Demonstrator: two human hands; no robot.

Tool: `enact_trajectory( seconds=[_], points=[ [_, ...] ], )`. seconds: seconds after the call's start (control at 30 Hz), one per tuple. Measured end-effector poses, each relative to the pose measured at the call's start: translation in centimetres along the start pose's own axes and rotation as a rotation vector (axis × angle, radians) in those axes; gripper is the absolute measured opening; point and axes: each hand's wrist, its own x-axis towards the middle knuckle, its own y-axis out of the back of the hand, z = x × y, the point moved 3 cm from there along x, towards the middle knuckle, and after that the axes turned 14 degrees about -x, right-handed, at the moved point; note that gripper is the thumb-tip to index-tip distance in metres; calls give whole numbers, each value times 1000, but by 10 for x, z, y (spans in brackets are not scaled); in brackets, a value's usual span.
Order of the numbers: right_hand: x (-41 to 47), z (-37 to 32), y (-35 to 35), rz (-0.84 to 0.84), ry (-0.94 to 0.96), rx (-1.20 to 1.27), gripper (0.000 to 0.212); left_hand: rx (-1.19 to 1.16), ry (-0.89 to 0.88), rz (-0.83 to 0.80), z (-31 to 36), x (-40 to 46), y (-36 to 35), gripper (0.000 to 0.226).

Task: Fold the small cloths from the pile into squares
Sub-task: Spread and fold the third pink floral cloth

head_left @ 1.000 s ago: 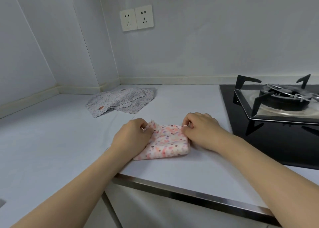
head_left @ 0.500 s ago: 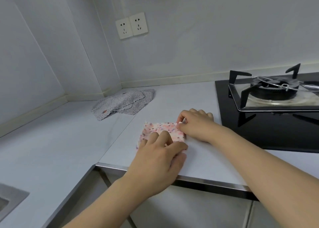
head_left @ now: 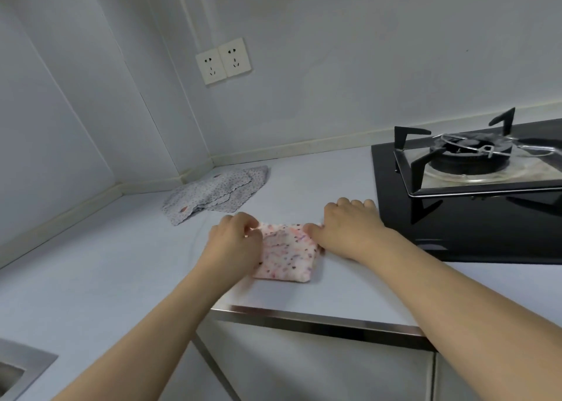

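Pink cloth (head_left: 286, 254) folded, flat on table (head_left: 91, 273) near front edge. Left hand (head_left: 234, 242) pinches its far-left corner, right hand (head_left: 349, 230) pinches far-right corner. Grey cloth pile (head_left: 216, 192) behind-left, well apart.

walls (head_left: 334, 66): pale grey | sockets (head_left: 223, 61): two (corner) | counter (head_left: 91, 264): white | hob (head_left: 471, 218): black

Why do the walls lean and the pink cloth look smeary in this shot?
Head view: the wide-angle lens bends the wall lines and tilts the wall sockets; the pink cloth is softened by blur, its print smeared, as are the left hand and right hand at its corners; lighting is flat, shadows faint; the gas hob glass reflects the pan supports.
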Motion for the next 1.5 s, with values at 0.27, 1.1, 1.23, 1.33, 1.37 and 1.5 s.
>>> enact_trajectory(
  seconds=[0.27, 1.1, 1.23, 1.33, 1.37, 1.5],
  points=[
    [12, -8, 3, 63, 23, 728, 15, 65, 240, -91, 0, 23, -22, 17],
    [29, -8, -8, 109, -340, 1450, 35, -733, -100, 206, 18, 43, -50, 43],
    [31, -6, -13, 44, -370, 1552, 39, -727, -136, 234, 11, 47, -51, 38],
    [30, -2, -14, 54, -434, 1480, 37, -757, -130, 260, 9, 45, -50, 33],
    [28, -3, -14, 94, -432, 1420, 36, -753, -129, 263, 9, 44, -50, 30],
    [18, -15, -4, 281, -396, 1168, 22, -664, -82, 222, 16, 42, -52, 28]
  ],
)
